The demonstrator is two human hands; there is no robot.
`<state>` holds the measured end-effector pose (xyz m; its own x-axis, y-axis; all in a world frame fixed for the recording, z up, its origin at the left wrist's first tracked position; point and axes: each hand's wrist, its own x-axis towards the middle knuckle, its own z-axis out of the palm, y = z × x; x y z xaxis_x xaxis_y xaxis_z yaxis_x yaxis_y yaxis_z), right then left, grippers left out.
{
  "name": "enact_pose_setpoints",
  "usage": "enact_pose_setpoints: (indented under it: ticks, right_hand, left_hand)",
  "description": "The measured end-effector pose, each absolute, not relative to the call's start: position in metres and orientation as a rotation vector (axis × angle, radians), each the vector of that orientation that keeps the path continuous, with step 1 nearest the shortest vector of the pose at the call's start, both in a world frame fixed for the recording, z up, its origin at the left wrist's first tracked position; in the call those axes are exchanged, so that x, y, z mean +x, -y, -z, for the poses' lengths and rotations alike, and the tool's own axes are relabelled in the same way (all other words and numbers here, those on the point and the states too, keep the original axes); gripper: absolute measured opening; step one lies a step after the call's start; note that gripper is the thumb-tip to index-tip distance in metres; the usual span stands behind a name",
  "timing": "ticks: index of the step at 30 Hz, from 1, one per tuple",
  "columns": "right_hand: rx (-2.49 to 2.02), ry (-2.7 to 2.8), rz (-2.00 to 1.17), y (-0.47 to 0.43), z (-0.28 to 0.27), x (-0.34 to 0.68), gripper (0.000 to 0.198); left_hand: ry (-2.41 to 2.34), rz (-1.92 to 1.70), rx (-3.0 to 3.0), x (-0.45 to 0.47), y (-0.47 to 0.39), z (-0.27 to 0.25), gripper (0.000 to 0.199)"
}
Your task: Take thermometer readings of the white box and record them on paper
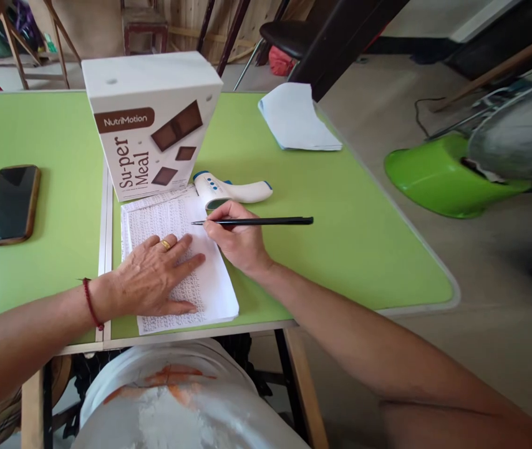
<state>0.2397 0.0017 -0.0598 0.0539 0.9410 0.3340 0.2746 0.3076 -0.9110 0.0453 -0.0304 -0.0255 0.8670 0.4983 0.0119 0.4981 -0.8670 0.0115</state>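
Sheets of white paper [219, 284] covered in rows of handwriting lie on the green table in front of me. My left hand [160, 274] rests flat on them, fingers spread, with a gold ring on one finger. A black pen [270, 221] is pinched in my right hand [237, 237], its tip pointing left, over or on the paper's upper right part; I cannot tell whether it touches. Just beyond the right hand sits a white and blue infrared thermometer [232, 189]. Behind the paper stands a white NutriMotion box [153, 125].
A smartphone [10, 204] lies dark on the left of the green table [340, 249]. Another stack of paper [298, 118] is at the far right edge. On the floor to the right is a green plastic stool [434, 174]. Chairs and dark posts stand behind the table.
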Motion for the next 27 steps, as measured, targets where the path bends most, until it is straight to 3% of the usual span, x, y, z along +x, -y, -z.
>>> enact_pose_setpoints:
  ticks: [6,14,27]
  right_hand:
    - [-1.194,1.566,-0.61,-0.0052,0.0614,0.2446,0.013]
    - [-1.217,1.496,-0.78,-0.0056,0.0638,0.2436,0.007]
    - [-1.181,1.611,-0.616,-0.0084,0.066,0.2421,0.01]
  left_hand:
    - [-0.841,0.018,3.001,0.0443,0.0302,0.0267,0.08]
    - [-0.808,0.013,2.99,0.045,0.0288,0.0251,0.078]
    - [-0.826,0.035,2.986,0.0449,0.0279,0.0255,0.078]
